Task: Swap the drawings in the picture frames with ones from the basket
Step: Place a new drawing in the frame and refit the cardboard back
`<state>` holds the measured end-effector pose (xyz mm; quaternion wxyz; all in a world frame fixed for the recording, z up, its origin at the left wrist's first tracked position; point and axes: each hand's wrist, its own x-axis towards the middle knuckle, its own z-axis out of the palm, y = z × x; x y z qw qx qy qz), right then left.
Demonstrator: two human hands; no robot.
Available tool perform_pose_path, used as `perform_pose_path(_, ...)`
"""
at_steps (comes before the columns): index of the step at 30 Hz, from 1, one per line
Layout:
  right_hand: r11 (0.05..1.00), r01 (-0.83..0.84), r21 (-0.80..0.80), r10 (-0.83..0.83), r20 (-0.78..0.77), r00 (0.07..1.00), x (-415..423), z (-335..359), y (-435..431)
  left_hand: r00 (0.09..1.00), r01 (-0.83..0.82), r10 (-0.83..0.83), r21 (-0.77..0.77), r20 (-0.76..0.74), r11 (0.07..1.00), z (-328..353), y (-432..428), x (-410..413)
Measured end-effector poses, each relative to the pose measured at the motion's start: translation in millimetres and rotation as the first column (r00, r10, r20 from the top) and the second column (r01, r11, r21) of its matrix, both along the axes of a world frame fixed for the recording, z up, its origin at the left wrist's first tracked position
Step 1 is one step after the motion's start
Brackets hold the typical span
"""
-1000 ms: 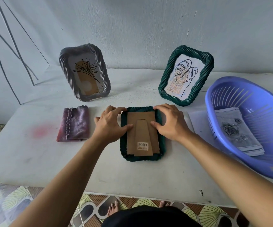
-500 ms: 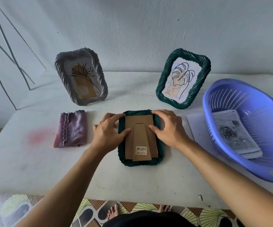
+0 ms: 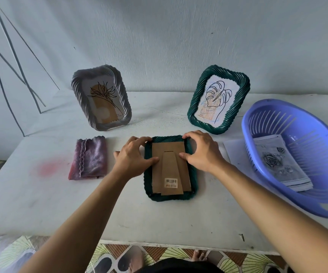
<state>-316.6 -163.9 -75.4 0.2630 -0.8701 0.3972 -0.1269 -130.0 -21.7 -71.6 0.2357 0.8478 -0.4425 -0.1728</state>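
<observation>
Fingers of the left hand [image 3: 132,157] and right hand [image 3: 202,152] are spread, pressing the cardboard back [image 3: 170,168] of the face-down green frame [image 3: 194,178] at centre. Behind, a pale wall [image 3: 159,36]; below, the white table [image 3: 41,203], tiled floor [image 3: 5,255], blue basket [image 3: 277,107] of drawings [image 3: 281,166] at right, two standing frames, cloth [image 3: 90,157] at left.

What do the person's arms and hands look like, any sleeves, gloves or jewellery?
Both forearms are bare up to the frame edge, with no sleeves in view. The left hand and right hand wear no gloves, and no rings, watch or bracelets show.
</observation>
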Motion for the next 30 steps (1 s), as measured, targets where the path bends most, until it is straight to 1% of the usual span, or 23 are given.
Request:
perform_pose_path(6,1.0,0.028,0.007,-0.028,0.059,0.998,-1,-6,0,0.997,-0.005,0.007,0.032,-0.071,0.999,1,-4,4)
perform_pose_path(13,0.998,0.031,0.045,-0.037,0.137,0.99,-2,-10,-1,0.994,0.023,-0.015,0.078,-0.104,0.997,3,-8,9)
perform_pose_path(16,0.997,0.026,0.073,-0.038,0.16,0.986,-1,-11,-5,0.993,0.022,-0.014,0.068,-0.115,0.997,4,-8,11)
perform_pose_path(21,0.996,0.018,0.085,-0.032,0.159,0.987,0,-13,-8,0.996,0.018,-0.016,0.025,-0.086,1.0,2,-3,7)
perform_pose_path(24,0.996,0.008,0.09,-0.024,0.176,0.984,0,-13,-10,0.995,0.025,-0.02,0.049,-0.099,0.998,4,-5,8)
perform_pose_path(30,0.994,-0.003,0.107,-0.02,0.211,0.977,-1,-13,-11,0.98,0.093,-0.068,0.128,-0.189,0.987,7,-15,18)
